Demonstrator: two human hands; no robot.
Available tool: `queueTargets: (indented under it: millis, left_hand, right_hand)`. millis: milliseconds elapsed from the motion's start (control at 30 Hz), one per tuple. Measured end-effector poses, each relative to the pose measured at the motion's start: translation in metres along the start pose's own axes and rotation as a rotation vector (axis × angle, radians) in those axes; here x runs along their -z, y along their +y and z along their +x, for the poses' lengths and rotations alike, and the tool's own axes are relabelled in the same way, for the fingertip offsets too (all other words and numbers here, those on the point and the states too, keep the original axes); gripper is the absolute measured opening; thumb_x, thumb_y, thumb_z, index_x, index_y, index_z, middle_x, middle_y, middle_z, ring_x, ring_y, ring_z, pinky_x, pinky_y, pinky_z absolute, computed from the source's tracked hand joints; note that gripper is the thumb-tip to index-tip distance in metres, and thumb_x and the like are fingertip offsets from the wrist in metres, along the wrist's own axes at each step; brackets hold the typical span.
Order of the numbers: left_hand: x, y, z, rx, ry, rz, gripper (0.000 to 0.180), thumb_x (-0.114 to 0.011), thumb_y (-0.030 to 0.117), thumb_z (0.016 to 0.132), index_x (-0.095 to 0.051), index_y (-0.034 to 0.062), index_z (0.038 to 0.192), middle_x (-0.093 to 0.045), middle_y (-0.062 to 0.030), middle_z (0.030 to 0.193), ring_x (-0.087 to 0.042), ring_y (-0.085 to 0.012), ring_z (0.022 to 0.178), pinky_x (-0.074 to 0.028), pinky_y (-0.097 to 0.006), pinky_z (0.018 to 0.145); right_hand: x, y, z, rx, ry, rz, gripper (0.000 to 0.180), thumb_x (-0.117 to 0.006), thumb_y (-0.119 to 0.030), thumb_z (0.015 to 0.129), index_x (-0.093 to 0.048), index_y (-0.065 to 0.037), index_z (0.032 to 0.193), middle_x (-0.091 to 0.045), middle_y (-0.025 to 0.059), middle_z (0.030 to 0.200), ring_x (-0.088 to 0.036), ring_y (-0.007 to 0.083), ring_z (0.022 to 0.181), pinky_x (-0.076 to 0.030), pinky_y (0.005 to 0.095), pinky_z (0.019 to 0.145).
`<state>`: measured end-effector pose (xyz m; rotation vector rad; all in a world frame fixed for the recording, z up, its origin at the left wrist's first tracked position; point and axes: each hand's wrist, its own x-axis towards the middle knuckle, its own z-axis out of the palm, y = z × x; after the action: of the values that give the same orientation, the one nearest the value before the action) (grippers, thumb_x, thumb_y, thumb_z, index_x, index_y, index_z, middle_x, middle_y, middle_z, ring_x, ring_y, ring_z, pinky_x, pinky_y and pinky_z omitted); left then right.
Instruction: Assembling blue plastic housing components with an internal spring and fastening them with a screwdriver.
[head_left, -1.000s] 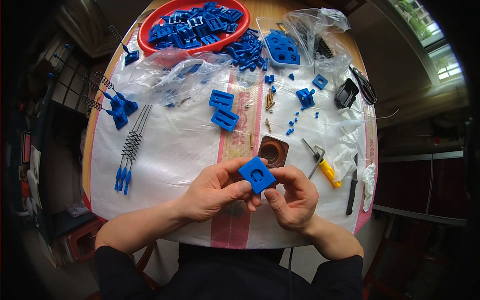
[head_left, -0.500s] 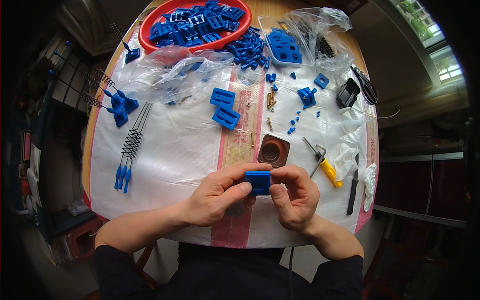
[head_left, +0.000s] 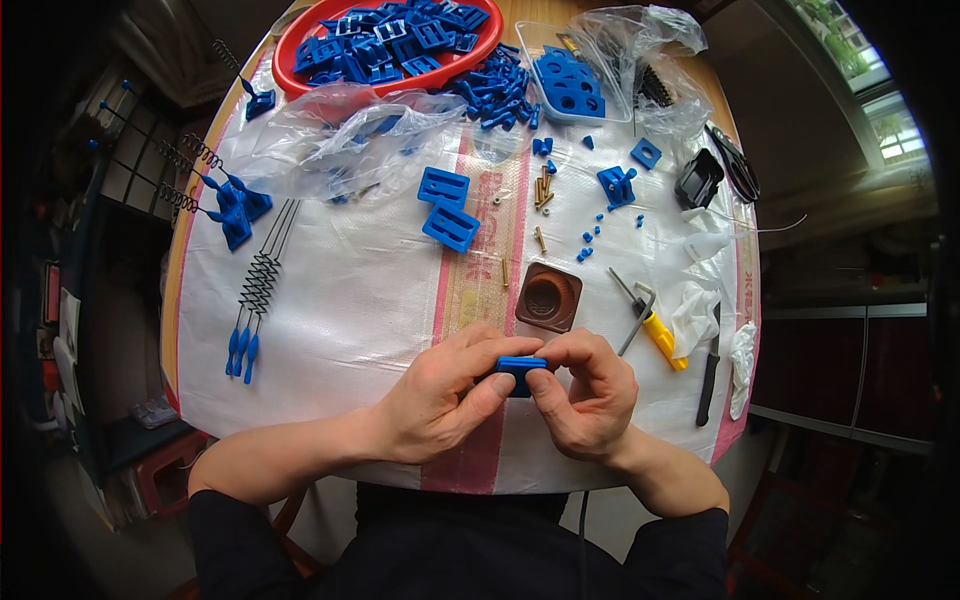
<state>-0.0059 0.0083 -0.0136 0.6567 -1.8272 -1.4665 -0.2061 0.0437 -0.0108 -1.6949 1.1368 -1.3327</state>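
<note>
Head view: we are holding one small blue plastic block [head_left: 522, 366] edge-on between both hands, just above the near edge of the table [head_left: 190, 240]. Our left hand [head_left: 440, 395] is curling around it from the left, thumb pressing on the front face and fingers closed over the top; our right hand [head_left: 590, 395] is pinching it from the right with thumb and forefinger closed on it. Whether anything is fitted into the block we cannot tell, since our fingers are covering most of it.

Just beyond our hands a brown round-holed holder [head_left: 549, 296] is lying on the white woven sheet [head_left: 350, 300], and beside it to the right a yellow-handled tool [head_left: 650, 322] and a dark-handled knife [head_left: 708, 370]. Farther out, brass screws [head_left: 543, 190] and tiny blue bits are lying scattered near two blue rectangular frames [head_left: 447, 208]. On the left, wire springs with blue ends [head_left: 255, 290] are lying apart from the rest.

At the far edge, a red basin [head_left: 390, 45] is heaped with blue parts, with clear plastic bags [head_left: 340, 140] and a clear tray of blue plates [head_left: 570, 85] near it.

Judging from this, we are working on a single piece while most parts are waiting loose and unassembled; the bulk of the work seems to be left.
</note>
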Motion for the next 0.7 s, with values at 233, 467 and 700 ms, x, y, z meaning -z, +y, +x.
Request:
queueTargets:
  millis: [233,467,700]
  left_hand:
    - [-0.0019,-0.0003,0.0005,-0.03,0.025,-0.017,0.037,-0.055,0.005,0.096,-0.057,-0.0013,0.132,-0.058,-0.0138,0.099,-0.058,-0.0245,0.088,-0.047,-0.034,0.076]
    - [0.0007,0.0011,0.0003,-0.011,0.003,-0.011,0.038,-0.054,0.002,0.096,-0.056,-0.0017,0.134,-0.059,-0.0121,0.104,-0.057,-0.0219,0.092,-0.046,-0.032,0.081]
    - [0.0015,0.0015,-0.0001,-0.007,0.005,-0.004,0.038,-0.053,0.003,0.096,-0.057,-0.0023,0.133,-0.061,-0.0113,0.105,-0.058,-0.0217,0.093,-0.047,-0.033,0.083]
  right_hand:
    - [0.0009,-0.0005,0.0013,0.049,-0.024,-0.005,0.014,-0.072,0.003,0.085,-0.062,0.002,0.096,-0.064,0.009,0.085,-0.06,0.0144,0.07,-0.048,0.0267,0.062]
    - [0.0007,0.0005,0.0013,0.063,-0.032,0.01,0.017,-0.072,0.005,0.084,-0.063,0.002,0.098,-0.064,0.0101,0.085,-0.061,0.0164,0.07,-0.049,0.0278,0.062]
    - [0.0002,0.0006,0.0021,0.055,-0.035,0.016,0.016,-0.072,0.005,0.084,-0.064,0.002,0.098,-0.065,0.0101,0.085,-0.062,0.0161,0.071,-0.049,0.0275,0.063]
